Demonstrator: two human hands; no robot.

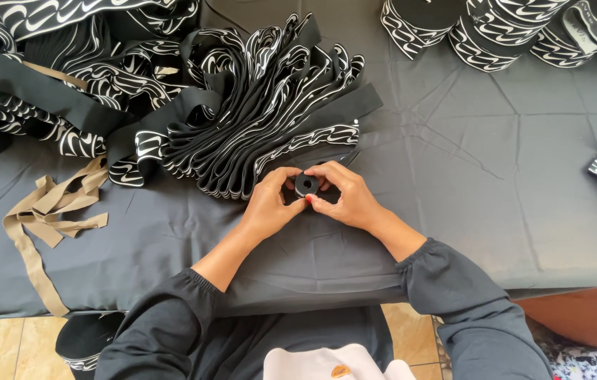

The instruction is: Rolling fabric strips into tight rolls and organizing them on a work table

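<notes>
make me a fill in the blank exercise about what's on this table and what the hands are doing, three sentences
1. Both hands, the left hand and the right hand, hold a small tight ____ of black band.
2. The folded pile of patterned band is black and ____.
3. The loose strip at the table's left edge is ____ in colour.

Missing words: roll; white; beige

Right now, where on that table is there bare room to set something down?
The widest bare patch of grey cloth lies right of the hands, between the rolls at the top and the table's near edge. A smaller one sits between the tan strip and the left hand. The upper left is crowded with folded band.
</notes>
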